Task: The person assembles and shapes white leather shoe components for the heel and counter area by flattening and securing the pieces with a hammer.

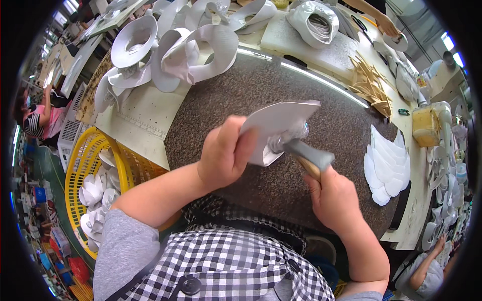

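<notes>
My left hand [225, 153] grips a flat white cut piece [276, 123] by its near edge and holds it down on a dark speckled stone slab [231, 100]. My right hand [334, 198] is closed around the wooden handle of a grey metal hammer [301, 148]. The hammer's head rests on the lower part of the white piece, blurred. Both forearms come in from the lower edge over a checked shirt.
A fanned stack of white cut pieces [386, 165] lies at the slab's right. Curled white shoe uppers [181, 45] pile up at the back. Wooden sticks [371, 83] lie at the right rear. A yellow basket [85, 165] of white pieces stands lower left. Another person's hand [389, 25] works far right.
</notes>
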The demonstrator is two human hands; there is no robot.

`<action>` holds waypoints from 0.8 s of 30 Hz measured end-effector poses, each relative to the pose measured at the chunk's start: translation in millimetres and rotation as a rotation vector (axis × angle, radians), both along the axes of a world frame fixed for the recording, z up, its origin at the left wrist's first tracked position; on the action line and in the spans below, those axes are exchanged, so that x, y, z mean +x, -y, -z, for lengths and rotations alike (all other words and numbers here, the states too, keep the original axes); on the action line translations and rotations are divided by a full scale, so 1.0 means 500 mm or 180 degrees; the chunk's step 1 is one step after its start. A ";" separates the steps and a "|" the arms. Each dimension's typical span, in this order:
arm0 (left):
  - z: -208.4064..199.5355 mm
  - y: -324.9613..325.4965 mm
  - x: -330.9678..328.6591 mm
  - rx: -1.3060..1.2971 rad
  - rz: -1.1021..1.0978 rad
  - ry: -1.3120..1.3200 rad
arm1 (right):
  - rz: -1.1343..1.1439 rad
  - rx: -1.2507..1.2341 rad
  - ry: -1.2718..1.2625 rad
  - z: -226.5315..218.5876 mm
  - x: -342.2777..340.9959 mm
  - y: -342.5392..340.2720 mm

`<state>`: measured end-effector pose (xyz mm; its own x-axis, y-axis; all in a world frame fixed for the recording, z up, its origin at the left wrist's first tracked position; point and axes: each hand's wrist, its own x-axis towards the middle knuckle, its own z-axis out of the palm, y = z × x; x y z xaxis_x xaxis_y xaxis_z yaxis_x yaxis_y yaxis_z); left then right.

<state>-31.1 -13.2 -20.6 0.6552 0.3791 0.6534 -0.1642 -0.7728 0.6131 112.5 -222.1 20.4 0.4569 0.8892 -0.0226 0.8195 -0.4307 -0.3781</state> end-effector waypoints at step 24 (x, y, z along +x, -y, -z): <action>0.061 0.067 -0.248 -0.0261 0.0462 -0.0788 | -0.0473 0.0243 -0.0491 -0.006 -0.058 0.024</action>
<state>-155.2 -46.6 -51.3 0.8422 0.3146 0.4379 -0.1071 -0.6984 0.7076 83.6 -234.0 23.6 0.3172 0.9483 -0.0120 0.8018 -0.2749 -0.5307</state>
